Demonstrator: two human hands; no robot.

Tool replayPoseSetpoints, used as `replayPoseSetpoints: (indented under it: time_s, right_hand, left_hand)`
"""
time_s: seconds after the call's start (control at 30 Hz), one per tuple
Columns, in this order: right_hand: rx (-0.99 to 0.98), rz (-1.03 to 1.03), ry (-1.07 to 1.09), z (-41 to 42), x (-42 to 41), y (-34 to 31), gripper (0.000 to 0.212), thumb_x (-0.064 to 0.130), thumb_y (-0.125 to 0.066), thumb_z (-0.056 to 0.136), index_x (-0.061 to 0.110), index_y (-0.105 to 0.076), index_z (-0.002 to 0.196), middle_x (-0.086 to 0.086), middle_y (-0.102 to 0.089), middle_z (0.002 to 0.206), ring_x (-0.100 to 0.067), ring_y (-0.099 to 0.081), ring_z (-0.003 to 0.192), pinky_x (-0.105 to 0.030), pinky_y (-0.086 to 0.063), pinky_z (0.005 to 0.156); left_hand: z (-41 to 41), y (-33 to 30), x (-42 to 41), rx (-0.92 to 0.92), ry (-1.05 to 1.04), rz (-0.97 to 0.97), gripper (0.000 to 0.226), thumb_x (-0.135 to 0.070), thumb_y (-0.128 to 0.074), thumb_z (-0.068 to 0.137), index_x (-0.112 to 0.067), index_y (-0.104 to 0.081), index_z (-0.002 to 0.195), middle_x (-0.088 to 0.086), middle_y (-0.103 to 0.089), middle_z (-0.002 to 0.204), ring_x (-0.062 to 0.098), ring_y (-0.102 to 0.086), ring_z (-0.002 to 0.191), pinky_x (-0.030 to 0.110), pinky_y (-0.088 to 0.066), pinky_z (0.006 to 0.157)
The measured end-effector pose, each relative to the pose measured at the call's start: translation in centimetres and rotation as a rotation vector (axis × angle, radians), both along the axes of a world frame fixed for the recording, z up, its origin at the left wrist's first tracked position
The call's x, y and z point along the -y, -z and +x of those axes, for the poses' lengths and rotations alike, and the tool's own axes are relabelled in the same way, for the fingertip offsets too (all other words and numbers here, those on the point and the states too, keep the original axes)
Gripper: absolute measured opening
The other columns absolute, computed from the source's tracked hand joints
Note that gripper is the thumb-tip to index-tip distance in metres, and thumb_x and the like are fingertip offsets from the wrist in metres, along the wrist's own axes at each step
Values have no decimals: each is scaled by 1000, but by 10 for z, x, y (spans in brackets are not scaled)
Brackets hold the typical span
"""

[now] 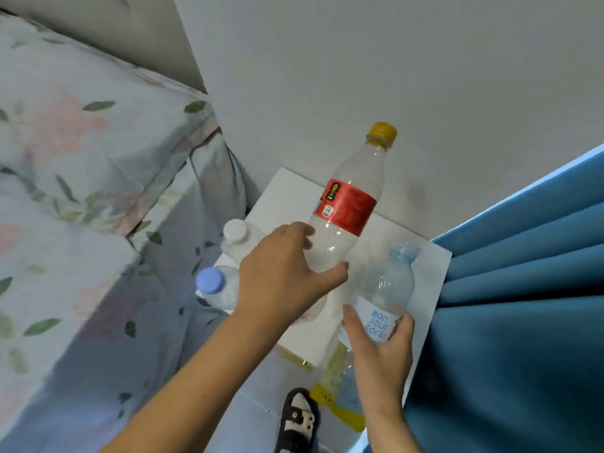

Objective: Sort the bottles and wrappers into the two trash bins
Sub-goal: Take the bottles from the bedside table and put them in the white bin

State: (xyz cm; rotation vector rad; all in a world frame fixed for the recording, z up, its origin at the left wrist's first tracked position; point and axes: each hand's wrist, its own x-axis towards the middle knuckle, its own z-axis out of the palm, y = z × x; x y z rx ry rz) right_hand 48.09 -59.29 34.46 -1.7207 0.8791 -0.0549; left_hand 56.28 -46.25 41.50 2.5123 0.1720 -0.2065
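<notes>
Clear bottle (348,204): red label, yellow cap

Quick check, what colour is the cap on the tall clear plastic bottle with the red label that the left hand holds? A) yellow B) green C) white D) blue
A: the tall clear plastic bottle with the red label, gripped low on its body by the left hand, has a yellow cap.
</notes>
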Motion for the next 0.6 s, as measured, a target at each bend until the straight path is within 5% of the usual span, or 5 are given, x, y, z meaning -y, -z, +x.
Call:
replayPoseSetpoints:
  time_s: [0.2,0.33,0.6]
  right_hand:
    - [202,-101,-302,-12,-72,-80,56,44,-80,58,30,-51,104,15,-65,90,4,-63,73,-17,-46,59]
    - [305,-110,-518,-45,-161,-112,53,51,-81,57,39,-48,98,30,-62,84,9,-62,75,-14,-47,59]
    - [297,-55,-1030,-190,-385,-91,58,58,-71,55,28,-52,101,16,-64,84,6,-62,75,-10,-45,59]
  left_hand:
    - [-80,-55,-106,110,-231,-130,51,-66,-67,61,-38,-57,103,-22,-59,93,-4,-55,84,10,-40,65]
    - [-159,-64,-200,172,-428,-167,46,-73,-58,56,-41,-51,90,-24,-58,87,-9,-55,80,15,-43,64]
    - [-395,-30,-387,21,-888,-155,53,-62,-67,64,-37,-52,107,-22,-57,95,-2,-53,86,15,-39,65]
